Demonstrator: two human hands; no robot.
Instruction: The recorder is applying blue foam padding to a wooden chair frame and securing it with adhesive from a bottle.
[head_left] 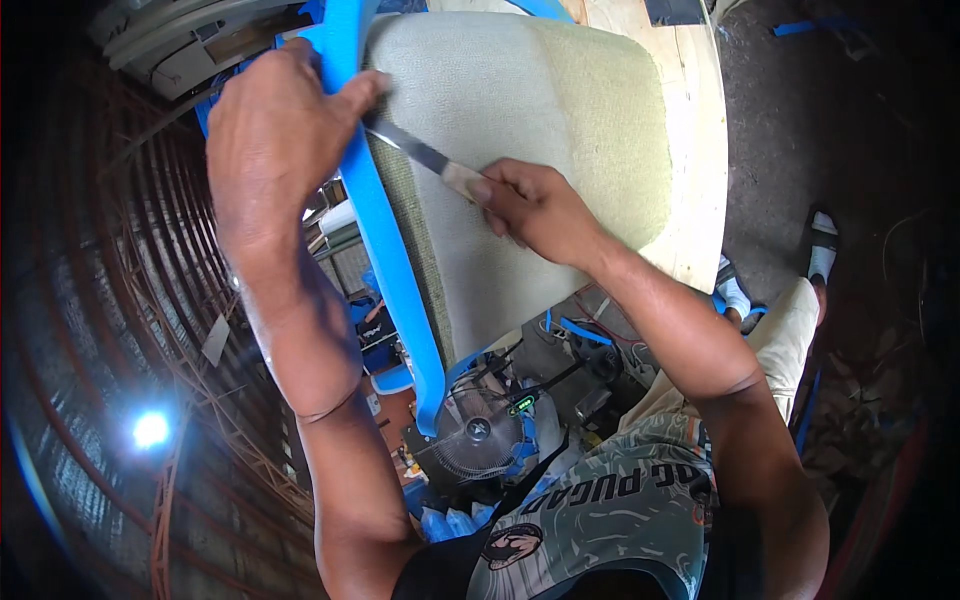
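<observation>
My left hand [268, 140] is closed on a long bright blue strip [385, 240], foam-like in look, its thumb on the right side and most fingers hidden. The strip runs down along the left edge of a beige woven-textured panel [470, 95] and hangs loose at its lower end. In my right hand [535, 205] is a knife [425, 155] with a pale handle and a flat metal blade, gripped by the handle. The blade points up and left above the panel, its tip by the strip just below my left thumb. Whether the tip touches the strip, I cannot tell.
A pale wooden board [697, 130] lies under the panel and shows at its right. Below the panel stands a round fan [477, 428] among cables and clutter. More blue strips [800, 28] lie about on the dark floor. A bright lamp [151, 429] glows at left.
</observation>
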